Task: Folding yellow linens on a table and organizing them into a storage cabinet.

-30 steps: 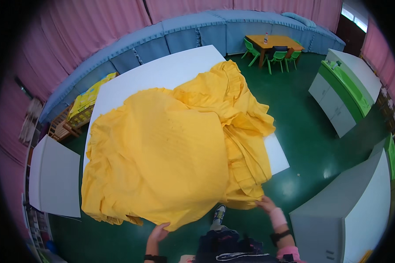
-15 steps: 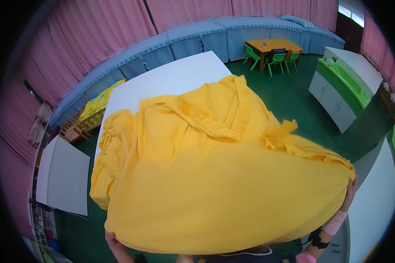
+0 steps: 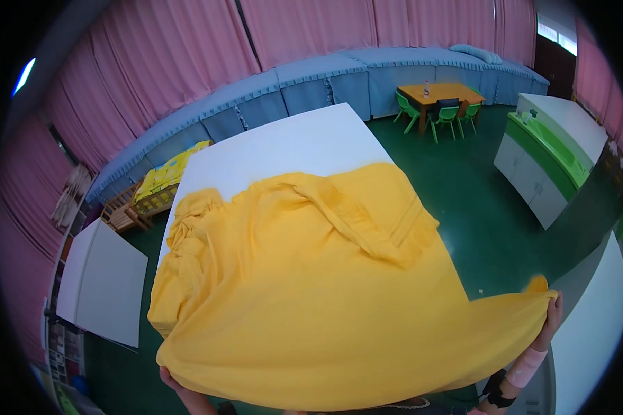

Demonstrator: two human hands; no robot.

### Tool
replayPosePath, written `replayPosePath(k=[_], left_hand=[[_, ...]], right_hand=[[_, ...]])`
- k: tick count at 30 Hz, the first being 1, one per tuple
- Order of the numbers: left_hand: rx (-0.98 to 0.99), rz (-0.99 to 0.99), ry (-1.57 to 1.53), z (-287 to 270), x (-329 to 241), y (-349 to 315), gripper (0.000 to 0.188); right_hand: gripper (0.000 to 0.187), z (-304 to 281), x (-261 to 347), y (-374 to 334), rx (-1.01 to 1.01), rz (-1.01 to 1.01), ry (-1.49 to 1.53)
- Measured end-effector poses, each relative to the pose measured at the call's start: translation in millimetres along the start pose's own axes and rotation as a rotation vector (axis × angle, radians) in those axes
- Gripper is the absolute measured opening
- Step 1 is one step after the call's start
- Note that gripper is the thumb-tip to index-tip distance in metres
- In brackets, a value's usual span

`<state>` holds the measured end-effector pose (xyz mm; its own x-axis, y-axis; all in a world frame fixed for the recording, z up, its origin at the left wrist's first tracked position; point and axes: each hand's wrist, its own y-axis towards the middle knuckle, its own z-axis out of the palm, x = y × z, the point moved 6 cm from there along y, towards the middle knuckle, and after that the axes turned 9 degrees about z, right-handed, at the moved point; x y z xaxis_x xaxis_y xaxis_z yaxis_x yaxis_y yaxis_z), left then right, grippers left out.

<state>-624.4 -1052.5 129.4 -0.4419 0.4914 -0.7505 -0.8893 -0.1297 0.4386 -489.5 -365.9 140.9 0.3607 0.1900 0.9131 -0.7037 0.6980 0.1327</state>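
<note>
A large yellow cloth with a gathered edge spreads over a white table. Folds and a loose flap lie across its far half, and a crumpled bunch runs down the left side. At the lower left, my left hand is closed on the near left corner, its fingers partly hidden under the fabric. Out to the right, my right hand grips the other corner, holding it beyond the table's right side. Between my hands the near edge hangs in a curve in front of my body.
Left of the table are a white cabinet and a wooden crib with yellow bedding. Far right stand a low wooden table with green chairs and a green-topped white unit. A pale surface lies close by my right arm.
The cloth's right part has dropped, and its ruffled right edge no longer shows along the top. The far edge has come nearer, baring more white tabletop. Both hands keep their hold.
</note>
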Motion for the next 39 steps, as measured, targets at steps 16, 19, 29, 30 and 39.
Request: replayPosePath(k=[16, 19, 29, 30, 39], left_hand=[[0.384, 0.068, 0.342, 102.4, 236.7, 452.5, 0.046], [0.606, 0.095, 1.022, 50.1, 295.3, 396.8, 0.047], [0.76, -0.083, 1.705, -72.1, 390.7, 246.2, 0.057], [0.779, -0.078, 1.679, -71.7, 392.0, 248.2, 0.057], [0.936, -0.108, 1.453, -83.4, 381.4, 260.6, 0.059]], right_hand=[[0.048, 303.5, -146.7, 403.6, 0.117, -0.606, -1.018], [0.052, 309.2, -214.2, 322.0, 0.095, -0.745, -1.217], [0.083, 39.3, -411.5, 123.8, -0.316, 1.062, 0.148], [0.08, 58.9, -402.0, 121.4, -0.186, 1.066, 0.352], [0.045, -57.5, -495.5, 147.0, -0.501, 1.009, 0.983]])
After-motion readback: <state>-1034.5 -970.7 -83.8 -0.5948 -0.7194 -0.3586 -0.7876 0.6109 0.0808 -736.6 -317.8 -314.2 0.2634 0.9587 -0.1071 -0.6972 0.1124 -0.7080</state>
